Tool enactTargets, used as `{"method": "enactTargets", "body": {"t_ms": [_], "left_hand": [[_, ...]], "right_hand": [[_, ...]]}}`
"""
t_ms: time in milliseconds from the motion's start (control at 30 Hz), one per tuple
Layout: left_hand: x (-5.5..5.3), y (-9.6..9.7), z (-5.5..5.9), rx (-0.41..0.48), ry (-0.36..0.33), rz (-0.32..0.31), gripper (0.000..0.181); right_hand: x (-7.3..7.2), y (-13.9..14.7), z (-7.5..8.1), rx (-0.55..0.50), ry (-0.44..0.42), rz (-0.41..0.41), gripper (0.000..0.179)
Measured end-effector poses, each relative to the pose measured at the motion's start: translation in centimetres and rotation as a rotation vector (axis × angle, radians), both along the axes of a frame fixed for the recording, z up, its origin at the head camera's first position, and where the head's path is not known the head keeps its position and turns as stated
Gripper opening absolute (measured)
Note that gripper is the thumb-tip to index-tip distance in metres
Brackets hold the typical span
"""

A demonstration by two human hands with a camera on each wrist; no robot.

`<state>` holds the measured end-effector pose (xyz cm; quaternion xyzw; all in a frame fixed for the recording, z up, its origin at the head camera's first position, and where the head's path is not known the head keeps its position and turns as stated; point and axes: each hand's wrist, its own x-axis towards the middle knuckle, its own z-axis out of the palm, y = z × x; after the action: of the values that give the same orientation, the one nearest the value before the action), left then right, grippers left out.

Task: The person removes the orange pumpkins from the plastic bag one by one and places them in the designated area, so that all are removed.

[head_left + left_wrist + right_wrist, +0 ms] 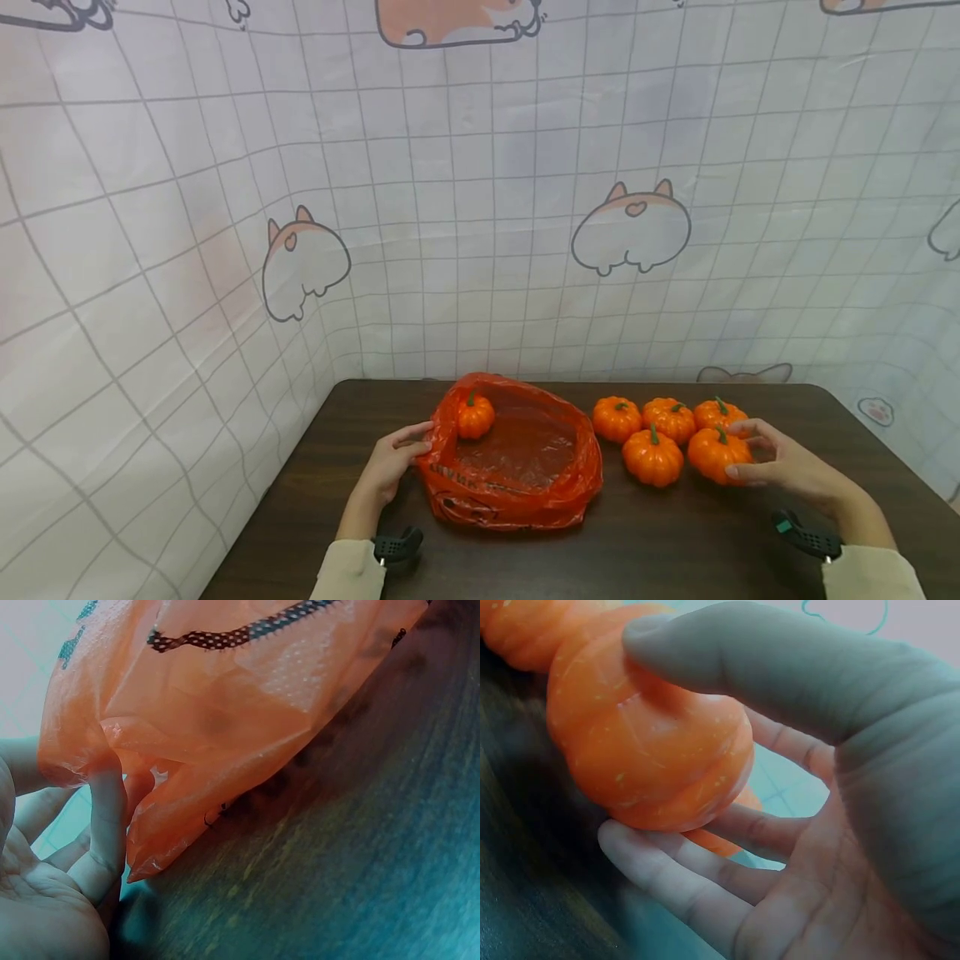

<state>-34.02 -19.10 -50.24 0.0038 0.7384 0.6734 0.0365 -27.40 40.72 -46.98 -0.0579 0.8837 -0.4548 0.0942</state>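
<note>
An orange-red plastic bag (517, 500) lies with its mouth spread wide, and one small pumpkin (476, 417) sits inside at the left. My left hand (392, 460) holds the bag's left side; in the left wrist view its fingers (107, 825) bend against the thin plastic. On the right, my right hand (787, 467) grips the front-right pumpkin (716, 454) of a cluster. The right wrist view shows the thumb across this pumpkin (652, 742) and the other fingers around its far side and underneath.
Several other pumpkins stand close together right of the bag, among them a front-left one (652, 458) and a back-left one (617, 419). All rest on a dark wooden table (660, 550). A white gridded cloth (480, 208) with cartoon animals hangs behind and at the sides.
</note>
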Motion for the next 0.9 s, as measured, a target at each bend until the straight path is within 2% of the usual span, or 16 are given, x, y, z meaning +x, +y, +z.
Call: {"method": "enactTargets", "body": {"t_ms": [267,500,900], "left_hand": [[-0.01,0.01,0.0,-0.004,0.003,-0.001,0.037],[0.04,0.01,0.13,-0.003,0.0,-0.006,0.037],[0.06,-0.06,-0.03,0.003,-0.002,-0.004,0.037]], "right_hand": [[-0.05,0.13,-0.73,-0.044,-0.049,0.013,0.068],[0.04,-0.26,-0.8,-0.127,-0.047,0.03,0.067],[0.1,-0.22,-0.59,-0.098,-0.063,0.039,0.066]]}}
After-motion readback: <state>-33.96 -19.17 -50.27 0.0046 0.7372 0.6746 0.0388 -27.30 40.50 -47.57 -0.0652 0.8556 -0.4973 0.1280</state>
